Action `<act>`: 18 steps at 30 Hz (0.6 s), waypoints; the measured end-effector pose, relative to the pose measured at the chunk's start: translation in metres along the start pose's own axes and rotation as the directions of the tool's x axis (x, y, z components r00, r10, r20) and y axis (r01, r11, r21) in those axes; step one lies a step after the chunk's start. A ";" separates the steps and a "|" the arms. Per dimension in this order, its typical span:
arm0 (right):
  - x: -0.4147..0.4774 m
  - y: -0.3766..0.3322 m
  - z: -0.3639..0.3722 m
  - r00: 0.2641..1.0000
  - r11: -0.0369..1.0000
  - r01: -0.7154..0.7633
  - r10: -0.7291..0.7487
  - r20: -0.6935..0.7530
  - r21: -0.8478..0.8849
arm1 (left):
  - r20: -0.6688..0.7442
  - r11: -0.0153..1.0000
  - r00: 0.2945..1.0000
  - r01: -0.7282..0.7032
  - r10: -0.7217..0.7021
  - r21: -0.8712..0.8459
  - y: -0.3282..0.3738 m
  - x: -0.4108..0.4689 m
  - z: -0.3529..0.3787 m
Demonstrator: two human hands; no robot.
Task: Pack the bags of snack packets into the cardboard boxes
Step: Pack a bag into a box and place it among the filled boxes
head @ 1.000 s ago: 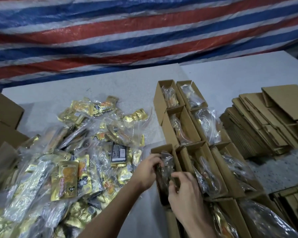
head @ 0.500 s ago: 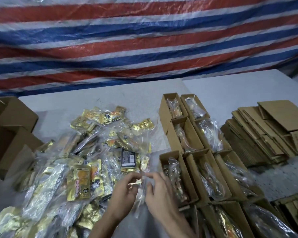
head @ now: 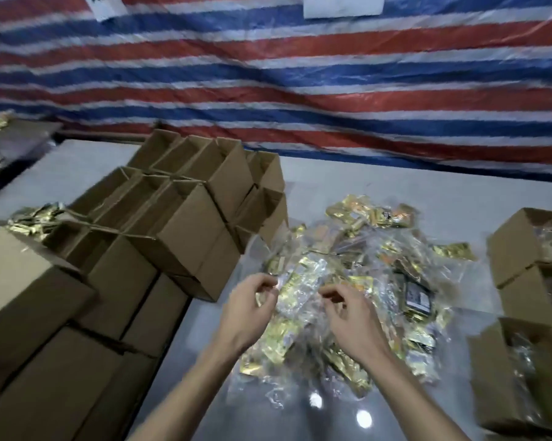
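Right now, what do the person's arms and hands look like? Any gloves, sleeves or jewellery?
Both arms are bare as far as the picture shows. The left hand and the right hand wear no gloves. No sleeve, watch or bracelet shows on either forearm, and no ring can be made out, though the picture is a little blurred.

The bags (head: pixel 303 281) are clear, crinkled plastic film that throws glossy highlights, and the packets (head: pixel 357 214) inside them are shiny gold foil, a few with a dark printed panel. The boxes (head: pixel 185 230) stacked on the left are plain brown corrugated cardboard, matt and smooth-faced, with raw cut edges along the open flaps; the open boxes at right (head: pixel 519 249) are the same cardboard. The counter (head: pixel 341 409) is pale grey, smooth and glossy enough to mirror bright lamp spots near its front. The tarp (head: pixel 300 90) hanging behind is woven plastic sheet in red, white and blue stripes, with a faint sheen and creases.
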State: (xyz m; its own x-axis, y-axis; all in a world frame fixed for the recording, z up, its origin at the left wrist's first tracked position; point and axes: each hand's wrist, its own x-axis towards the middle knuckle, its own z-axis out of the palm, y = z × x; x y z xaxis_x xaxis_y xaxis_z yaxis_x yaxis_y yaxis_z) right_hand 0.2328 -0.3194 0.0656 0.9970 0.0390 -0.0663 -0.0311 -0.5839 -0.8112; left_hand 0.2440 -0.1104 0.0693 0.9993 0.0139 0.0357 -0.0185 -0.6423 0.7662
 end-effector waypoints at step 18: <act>-0.010 -0.070 0.041 0.997 0.996 0.053 -0.050 -0.053 0.071 | -0.148 0.888 0.953 0.301 -0.265 0.349 -0.100 0.091 -0.164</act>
State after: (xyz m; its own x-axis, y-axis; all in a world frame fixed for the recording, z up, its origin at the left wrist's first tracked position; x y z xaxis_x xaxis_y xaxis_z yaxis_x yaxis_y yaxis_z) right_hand 0.2220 -0.2458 0.0987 0.9997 0.0251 0.0048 0.0172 -0.5217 -0.8530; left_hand 0.3317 0.0809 0.1012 0.9521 0.2968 -0.0736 0.2959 -0.8334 0.4668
